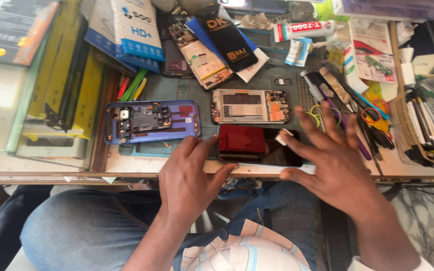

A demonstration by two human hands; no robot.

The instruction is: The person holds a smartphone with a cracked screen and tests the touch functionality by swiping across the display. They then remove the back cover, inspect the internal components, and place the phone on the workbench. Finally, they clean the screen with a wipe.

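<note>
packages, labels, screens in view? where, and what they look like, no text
Phone screen: desk front edge, between the left hand and right hand; dark glass, red film.
White-and-blue boxes: upper left, stacked, tilted.
Black sleeve: top centre, orange markings.
Glue tube: top, white with red label.

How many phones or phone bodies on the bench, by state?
Black phone with a red sheet on its screen, left hand at its left edge, right hand at its right edge: 1
Blue back shell, inside up: 1
Opened phone bodies with boards showing: 2
Total: 4
</note>
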